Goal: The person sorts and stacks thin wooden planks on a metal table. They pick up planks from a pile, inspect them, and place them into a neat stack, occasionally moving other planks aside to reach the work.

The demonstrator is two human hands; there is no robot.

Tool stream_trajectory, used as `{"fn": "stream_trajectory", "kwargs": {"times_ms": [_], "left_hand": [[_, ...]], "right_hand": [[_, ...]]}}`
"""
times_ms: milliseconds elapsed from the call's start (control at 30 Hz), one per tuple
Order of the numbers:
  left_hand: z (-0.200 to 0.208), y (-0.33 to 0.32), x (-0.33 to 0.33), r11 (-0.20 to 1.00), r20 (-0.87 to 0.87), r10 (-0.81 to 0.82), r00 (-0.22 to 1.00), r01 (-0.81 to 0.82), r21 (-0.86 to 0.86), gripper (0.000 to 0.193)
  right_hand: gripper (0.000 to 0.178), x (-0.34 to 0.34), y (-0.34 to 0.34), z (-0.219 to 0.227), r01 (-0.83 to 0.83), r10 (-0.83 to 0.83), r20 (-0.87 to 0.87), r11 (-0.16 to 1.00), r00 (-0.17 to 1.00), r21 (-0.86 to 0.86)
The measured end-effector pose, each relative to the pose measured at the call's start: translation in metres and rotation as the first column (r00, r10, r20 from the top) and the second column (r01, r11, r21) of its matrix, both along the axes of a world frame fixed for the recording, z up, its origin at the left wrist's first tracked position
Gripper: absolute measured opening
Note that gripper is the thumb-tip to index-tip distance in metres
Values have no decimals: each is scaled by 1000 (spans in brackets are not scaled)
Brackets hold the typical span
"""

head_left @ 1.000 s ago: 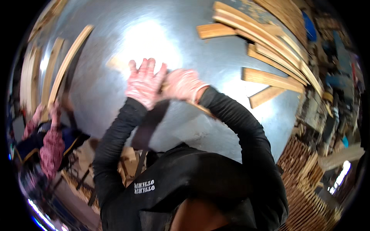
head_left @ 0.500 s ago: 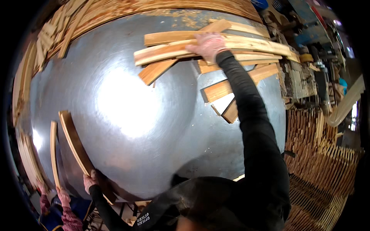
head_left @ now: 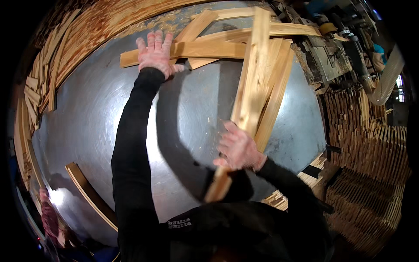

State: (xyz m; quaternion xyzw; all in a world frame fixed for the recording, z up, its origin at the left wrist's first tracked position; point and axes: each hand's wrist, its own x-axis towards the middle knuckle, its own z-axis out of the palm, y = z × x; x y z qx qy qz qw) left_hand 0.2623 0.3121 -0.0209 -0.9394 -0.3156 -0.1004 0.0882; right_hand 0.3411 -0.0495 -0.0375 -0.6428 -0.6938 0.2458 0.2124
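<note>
My right hand (head_left: 238, 147) is wrapped round the near part of a long pale wooden board (head_left: 254, 78), which slants up and away from me, somewhat blurred. Beneath and beside it, more wooden strips (head_left: 276, 98) lean the same way. Fingers spread, my left hand (head_left: 156, 56) lies over the left part of a flat wooden strip (head_left: 205, 50) at the far side of the metal table (head_left: 183, 126). Behind that strip, another strip (head_left: 196, 25) lies at an angle, with a long curved one (head_left: 292, 29) running to the right.
One curved strip (head_left: 89, 190) rests at the near left. A co-worker's sleeve and hand (head_left: 49, 214) show at the left edge. Thin offcuts (head_left: 56, 56) lie at the far left. Stacked wood pieces (head_left: 362, 135) and machinery (head_left: 327, 56) stand at the right.
My left hand has let go of the near-left curved strip and moved to the far strip. My right hand has come nearer with a long board, swung to slant toward me.
</note>
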Motion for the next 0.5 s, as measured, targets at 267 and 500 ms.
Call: {"fn": "stream_trajectory", "kwargs": {"times_ms": [267, 500], "left_hand": [[-14, -18, 15, 899, -436, 124, 891, -288, -331, 75], [-5, -188, -132, 638, -511, 396, 763, -628, -445, 71]], "right_hand": [[103, 21, -51, 11, 661, -720, 435, 684, 542, 310], [117, 148, -5, 9, 819, -809, 156, 573, 567, -8]]}}
